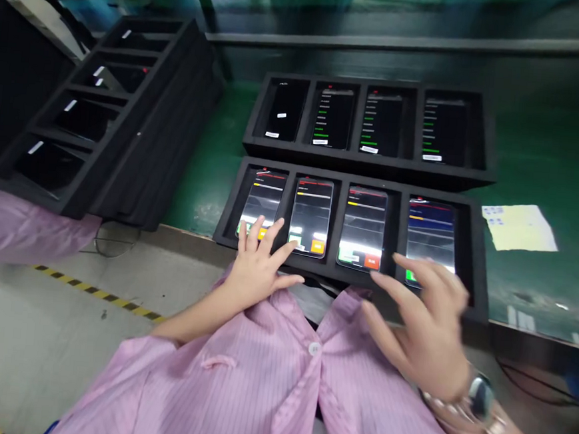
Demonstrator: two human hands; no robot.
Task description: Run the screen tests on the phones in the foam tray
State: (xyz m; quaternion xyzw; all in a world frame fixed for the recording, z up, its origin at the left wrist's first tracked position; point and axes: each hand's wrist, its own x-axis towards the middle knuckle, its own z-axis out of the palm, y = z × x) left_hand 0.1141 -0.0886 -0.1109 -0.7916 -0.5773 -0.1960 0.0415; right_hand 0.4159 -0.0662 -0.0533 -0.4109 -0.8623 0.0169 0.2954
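A black foam tray (343, 174) lies before me with several lit phones, each in its own slot. My left hand (260, 265) rests open on the tray's near edge, fingers spread and touching the bottom of the leftmost phone (262, 201) and the second phone (311, 212). My right hand (425, 311) hovers open, fingers apart, over the lower edge of the rightmost phone (431, 231); it is a little blurred. The third phone (363, 226) lies untouched between my hands. A watch sits on my right wrist. Both arms come out of pink striped sleeves.
A second black tray (481, 135) of several dark-screened phones sits behind the first on the green belt (550, 144). A stack of black trays (139, 145) stands at the left. A yellow paper note (519, 227) lies at the right. Another person's pink sleeve (18, 226) shows at far left.
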